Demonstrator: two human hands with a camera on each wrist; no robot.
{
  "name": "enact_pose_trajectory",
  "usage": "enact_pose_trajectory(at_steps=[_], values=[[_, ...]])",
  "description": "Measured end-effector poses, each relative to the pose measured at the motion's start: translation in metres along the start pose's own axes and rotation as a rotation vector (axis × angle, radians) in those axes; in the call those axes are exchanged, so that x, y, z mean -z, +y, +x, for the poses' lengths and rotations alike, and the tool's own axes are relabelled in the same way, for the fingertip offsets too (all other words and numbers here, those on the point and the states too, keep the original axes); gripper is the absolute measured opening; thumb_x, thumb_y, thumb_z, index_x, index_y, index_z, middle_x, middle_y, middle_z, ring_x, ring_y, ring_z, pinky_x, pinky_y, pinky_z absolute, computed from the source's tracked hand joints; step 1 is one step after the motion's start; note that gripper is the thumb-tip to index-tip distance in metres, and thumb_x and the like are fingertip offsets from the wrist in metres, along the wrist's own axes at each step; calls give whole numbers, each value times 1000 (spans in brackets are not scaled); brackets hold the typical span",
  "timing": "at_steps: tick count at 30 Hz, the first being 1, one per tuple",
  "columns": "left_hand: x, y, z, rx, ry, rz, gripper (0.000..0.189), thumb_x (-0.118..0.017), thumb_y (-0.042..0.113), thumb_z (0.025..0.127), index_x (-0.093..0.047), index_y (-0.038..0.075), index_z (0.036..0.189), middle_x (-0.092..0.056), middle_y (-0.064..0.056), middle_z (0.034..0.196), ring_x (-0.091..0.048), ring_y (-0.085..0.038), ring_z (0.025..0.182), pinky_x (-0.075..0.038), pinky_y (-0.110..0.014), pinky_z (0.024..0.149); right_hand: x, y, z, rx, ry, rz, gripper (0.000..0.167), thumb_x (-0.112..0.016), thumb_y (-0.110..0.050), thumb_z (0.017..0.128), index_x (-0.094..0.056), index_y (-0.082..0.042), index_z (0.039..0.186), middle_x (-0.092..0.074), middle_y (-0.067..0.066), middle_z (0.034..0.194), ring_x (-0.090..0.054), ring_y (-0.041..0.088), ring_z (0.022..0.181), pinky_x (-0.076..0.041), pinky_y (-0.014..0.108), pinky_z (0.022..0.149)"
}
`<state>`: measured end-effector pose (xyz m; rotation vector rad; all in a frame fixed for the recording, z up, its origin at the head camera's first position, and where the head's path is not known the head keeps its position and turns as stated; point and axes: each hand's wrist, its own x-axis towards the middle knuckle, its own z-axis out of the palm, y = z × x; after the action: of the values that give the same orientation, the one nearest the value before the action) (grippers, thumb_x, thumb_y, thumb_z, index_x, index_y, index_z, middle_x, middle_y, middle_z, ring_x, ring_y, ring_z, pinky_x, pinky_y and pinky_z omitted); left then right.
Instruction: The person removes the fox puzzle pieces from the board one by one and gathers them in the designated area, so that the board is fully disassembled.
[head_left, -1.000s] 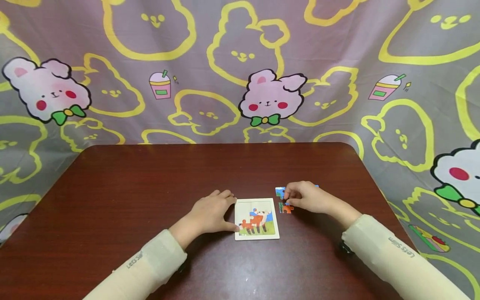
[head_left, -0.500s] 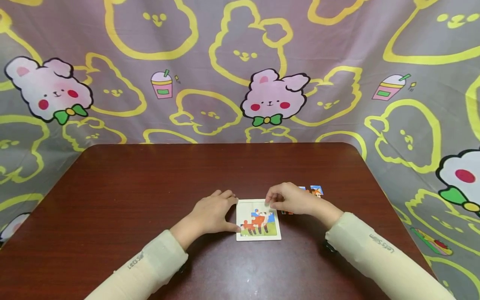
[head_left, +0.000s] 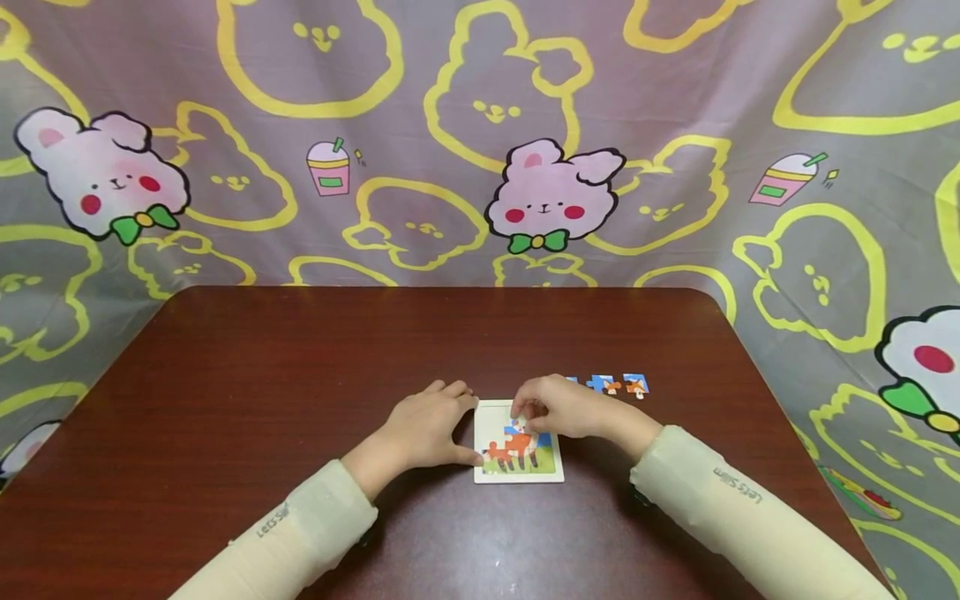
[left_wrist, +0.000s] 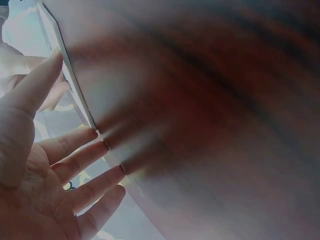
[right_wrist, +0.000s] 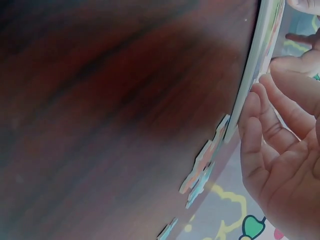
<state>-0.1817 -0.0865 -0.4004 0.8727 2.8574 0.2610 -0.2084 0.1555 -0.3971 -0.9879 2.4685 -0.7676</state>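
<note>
A square jigsaw board [head_left: 517, 477] with a pale frame lies on the table. Its orange fox picture is partly filled, and bare backing shows at the upper left. My left hand [head_left: 426, 429] rests along the board's left side, thumb at the lower edge and fingers spread toward the top corner. Over the upper right of the board is my right hand [head_left: 566, 407]. Its curled thumb and index finger pinch at a puzzle piece [head_left: 521, 426] with the fox's head; the right wrist view hides the fingertips' contact. Fingers of the left hand [left_wrist: 65, 175] look straight in the left wrist view.
Loose puzzle pieces lie right of the board: one with a fox face [head_left: 636, 384], a blue and orange one [head_left: 602, 384], and others partly behind the right hand. Several pieces [right_wrist: 202, 165] show in the right wrist view. A patterned curtain [head_left: 405, 108] surrounds the dark table [head_left: 315, 350].
My right hand has moved left from the loose pieces to the upper part of the board. The left hand stays at the board's left edge.
</note>
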Motion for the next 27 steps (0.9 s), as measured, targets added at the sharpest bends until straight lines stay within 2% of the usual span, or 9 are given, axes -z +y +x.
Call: enact_pose_trajectory(at_steps=[8,16,21,27], values=[[2,2,-1,-1,0,-4,76,-82,59,71,-65,13,129,-60,-1,131,-56,-27,120,-56,-47,82,-3,1,1,-3,-42,-11,22,-72,1,84,-67,-9,103,-56,1,84,-50,5,71,-46,21,67],[2,3,-1,1,-6,3,76,-82,59,71,-65,13,130,-60,-1,132,-56,-26,119,-56,-47,83,-5,-2,1,-21,-52,-19,22,-71,1,86,-64,-11,103,-57,0,85,-49,5,70,-45,21,66],[2,3,-2,9,-13,-1,77,-82,59,71,-64,13,130,-60,0,133,-56,-27,121,-56,-48,83,-5,-4,1,-31,-49,15,23,-71,2,85,-62,-12,101,-58,-1,83,-50,6,68,-45,21,65],[2,4,-1,15,-23,10,79,-81,60,72,-63,13,132,-59,-1,134,-55,-31,124,-55,-50,85,-3,-4,1,0,-28,66,19,-69,4,87,-62,-10,99,-59,-3,78,-52,5,69,-46,21,64]])
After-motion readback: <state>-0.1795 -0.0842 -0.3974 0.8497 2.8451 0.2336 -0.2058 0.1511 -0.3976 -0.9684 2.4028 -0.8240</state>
